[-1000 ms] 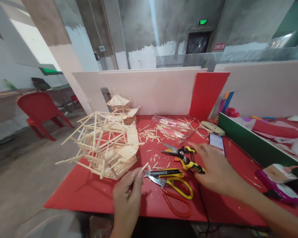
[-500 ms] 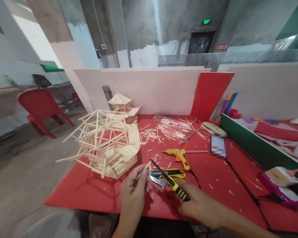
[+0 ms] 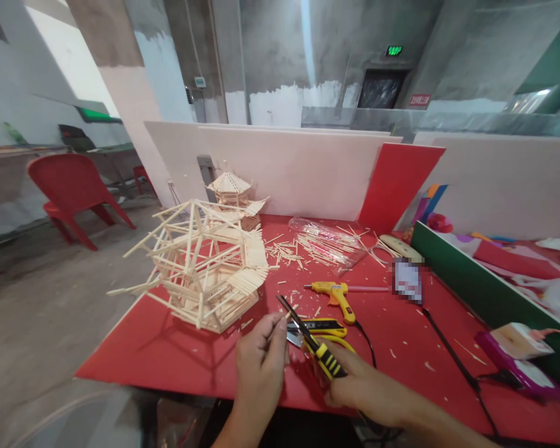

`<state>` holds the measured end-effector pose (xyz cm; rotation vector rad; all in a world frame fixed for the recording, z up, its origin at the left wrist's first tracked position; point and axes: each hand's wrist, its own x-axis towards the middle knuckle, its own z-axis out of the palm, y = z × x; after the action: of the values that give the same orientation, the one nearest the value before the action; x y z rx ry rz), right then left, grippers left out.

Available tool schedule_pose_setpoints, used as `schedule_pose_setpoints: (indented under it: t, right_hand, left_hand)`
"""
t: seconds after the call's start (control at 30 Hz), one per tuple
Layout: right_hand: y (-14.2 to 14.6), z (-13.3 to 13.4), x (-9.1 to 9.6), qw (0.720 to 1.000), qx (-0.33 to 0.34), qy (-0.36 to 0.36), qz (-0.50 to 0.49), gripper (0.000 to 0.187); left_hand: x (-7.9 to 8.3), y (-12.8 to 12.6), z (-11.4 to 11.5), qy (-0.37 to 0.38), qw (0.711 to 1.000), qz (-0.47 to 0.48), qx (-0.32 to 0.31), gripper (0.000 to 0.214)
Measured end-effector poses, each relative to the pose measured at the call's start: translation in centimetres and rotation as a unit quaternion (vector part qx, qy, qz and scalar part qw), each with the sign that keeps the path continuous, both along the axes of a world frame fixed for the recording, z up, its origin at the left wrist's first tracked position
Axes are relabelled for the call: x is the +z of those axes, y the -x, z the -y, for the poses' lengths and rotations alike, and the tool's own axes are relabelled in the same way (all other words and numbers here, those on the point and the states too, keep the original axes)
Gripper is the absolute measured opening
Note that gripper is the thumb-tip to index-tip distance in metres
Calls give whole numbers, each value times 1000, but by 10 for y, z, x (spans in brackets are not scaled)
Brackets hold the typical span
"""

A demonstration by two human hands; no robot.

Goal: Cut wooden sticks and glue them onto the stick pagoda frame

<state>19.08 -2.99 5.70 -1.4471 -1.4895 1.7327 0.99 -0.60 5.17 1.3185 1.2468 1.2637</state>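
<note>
My left hand [image 3: 260, 361] pinches a thin wooden stick [image 3: 280, 321] near the front edge of the red table [image 3: 168, 348]. My right hand [image 3: 354, 386] grips yellow-and-black cutters [image 3: 315, 345], whose dark blades are closed around the stick's upper end. Just left of my hands stands a large model building of wooden sticks [image 3: 200, 264], tilted on the table. A smaller stick pagoda [image 3: 231, 193] stands behind it.
A yellow glue gun [image 3: 333, 291] with a black cord, a yellow utility knife [image 3: 324, 326], scissors, a bag of sticks [image 3: 326, 242] and a phone [image 3: 407, 280] lie on the table. A green-edged divider [image 3: 476, 292] is at right. White boards stand behind. A red chair [image 3: 70, 186] stands left.
My right hand picked up the cutters from the middle of the table and brought them to the stick held by my left hand. The view shifted slightly.
</note>
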Motion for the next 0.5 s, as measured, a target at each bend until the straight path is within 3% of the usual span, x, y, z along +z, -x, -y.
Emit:
schedule_pose_setpoints:
  t: [0.4, 0.5]
  right_hand:
    - [7, 4, -3, 999, -19, 32, -2, 82]
    - [9, 7, -8, 999, -36, -1, -11, 84]
  left_hand:
    - [2, 4, 2, -77, 993, -94, 7, 27]
    - [3, 6, 2, -108, 985, -134, 3, 28]
